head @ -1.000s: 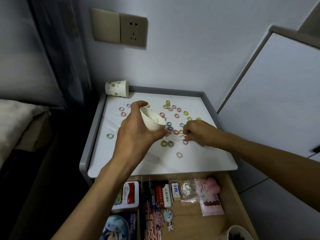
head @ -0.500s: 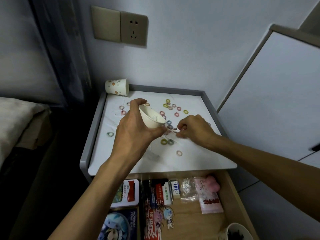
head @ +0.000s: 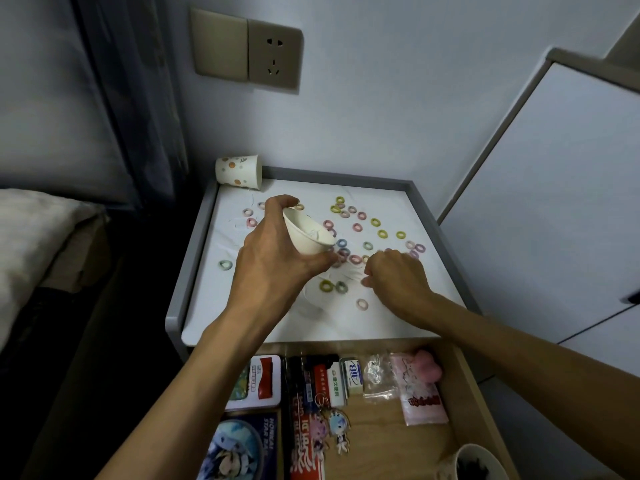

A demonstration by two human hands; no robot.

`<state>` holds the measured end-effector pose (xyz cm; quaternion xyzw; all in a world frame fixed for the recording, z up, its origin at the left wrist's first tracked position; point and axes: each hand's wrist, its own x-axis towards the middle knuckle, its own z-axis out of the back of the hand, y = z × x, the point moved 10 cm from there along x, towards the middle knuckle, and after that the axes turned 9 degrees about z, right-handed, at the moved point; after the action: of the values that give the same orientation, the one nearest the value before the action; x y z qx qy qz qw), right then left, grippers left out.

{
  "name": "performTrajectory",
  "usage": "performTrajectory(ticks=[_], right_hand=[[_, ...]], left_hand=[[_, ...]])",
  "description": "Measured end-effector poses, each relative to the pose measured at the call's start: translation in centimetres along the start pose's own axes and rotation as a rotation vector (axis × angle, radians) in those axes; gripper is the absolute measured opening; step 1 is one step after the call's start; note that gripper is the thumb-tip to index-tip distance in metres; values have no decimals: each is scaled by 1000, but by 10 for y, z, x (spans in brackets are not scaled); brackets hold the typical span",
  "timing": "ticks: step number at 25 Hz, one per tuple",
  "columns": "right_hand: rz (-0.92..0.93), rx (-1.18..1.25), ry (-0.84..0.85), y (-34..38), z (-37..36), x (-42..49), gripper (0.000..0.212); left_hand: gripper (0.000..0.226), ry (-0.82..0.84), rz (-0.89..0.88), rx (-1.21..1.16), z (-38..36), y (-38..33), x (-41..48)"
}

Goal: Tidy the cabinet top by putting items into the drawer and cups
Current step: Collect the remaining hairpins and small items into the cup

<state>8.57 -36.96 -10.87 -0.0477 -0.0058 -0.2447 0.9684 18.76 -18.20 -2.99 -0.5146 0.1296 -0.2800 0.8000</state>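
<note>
My left hand (head: 273, 268) grips a white paper cup (head: 306, 233) above the white cabinet top (head: 349, 325), its mouth tilted to the right. My right hand (head: 394, 278) is down on the top just right of the cup. Its fingers are curled and pinch at thin white bands (head: 346, 273) lying there. Several small coloured hair rings (head: 375, 222) lie scattered over the top, most of them beyond both hands. A green pair (head: 332, 286) lies between my wrists. The open wooden drawer (head: 391, 431) below holds packets, cards and keychains.
A spotted paper cup (head: 239, 170) lies on its side at the back left corner. A raised grey rim (head: 188, 268) runs round the top. Another cup (head: 479, 462) with dark contents stands at the drawer's front right. A white cabinet door (head: 554, 202) is to the right.
My right hand rose to the cup's mouth half a second ago, then dropped back onto the top a little to the right. The left hand held the cup nearly still.
</note>
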Motion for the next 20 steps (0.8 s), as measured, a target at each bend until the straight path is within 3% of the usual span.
performTrajectory(ticks=[3,9,12,16,18,20], right_hand=[[68,-60,-14,9,3,-2,21],[90,100,127,15,-3,0,18],[107,14,168,22,-1,1,38],[148,-24,169,29,3,3,13],[112,70,178,23,7,5,13],[49,365,115,13,28,13,10]], left_hand=[[82,-3,5,-2,2,2,-1],[81,-14,-1,-18,2,0,-1],[82,-16,1,-16,1,1,1],[82,-26,4,-19,3,2,2],[81,-22,4,-15,4,3,3],[80,-20,-1,-7,6,4,2]])
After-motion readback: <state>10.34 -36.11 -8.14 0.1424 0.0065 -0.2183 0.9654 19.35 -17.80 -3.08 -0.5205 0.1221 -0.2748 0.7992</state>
